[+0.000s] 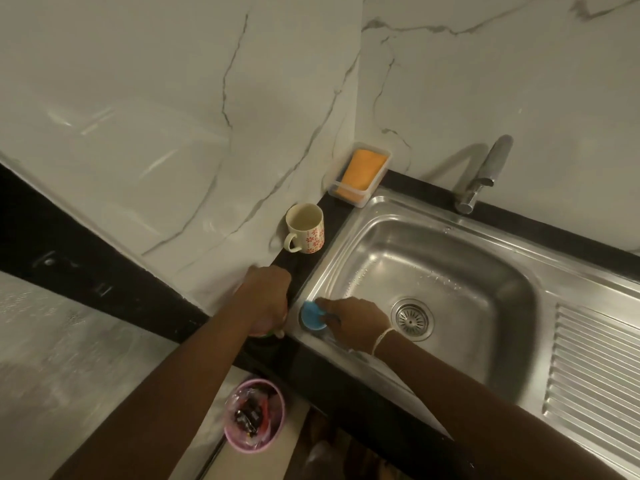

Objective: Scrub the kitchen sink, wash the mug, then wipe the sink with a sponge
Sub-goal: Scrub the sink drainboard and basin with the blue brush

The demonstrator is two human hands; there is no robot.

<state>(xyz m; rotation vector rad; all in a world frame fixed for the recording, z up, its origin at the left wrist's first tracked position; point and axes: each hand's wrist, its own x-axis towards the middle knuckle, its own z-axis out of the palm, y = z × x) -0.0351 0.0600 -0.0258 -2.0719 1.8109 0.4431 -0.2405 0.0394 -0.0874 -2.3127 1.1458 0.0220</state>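
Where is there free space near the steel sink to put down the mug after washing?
The ribbed steel drainboard right of the basin lies bare. The black counter strip between the cream floral mug and the white tray holding an orange sponge is narrow. The basin's left corner is crowded: the right hand grips a blue scrubber, and the left hand holds something beside it.

The right hand [353, 322] is reaching into the stainless steel sink [512, 341] at its left wall, holding a round blue scrubber [311, 315]. The left hand [268, 301] is resting on the black stone counter [304, 268] just left. Beyond it, a floral ceramic mug [305, 228] is standing, and farther back an orange sponge [363, 173] is lying in a clear plastic tray [349, 197].
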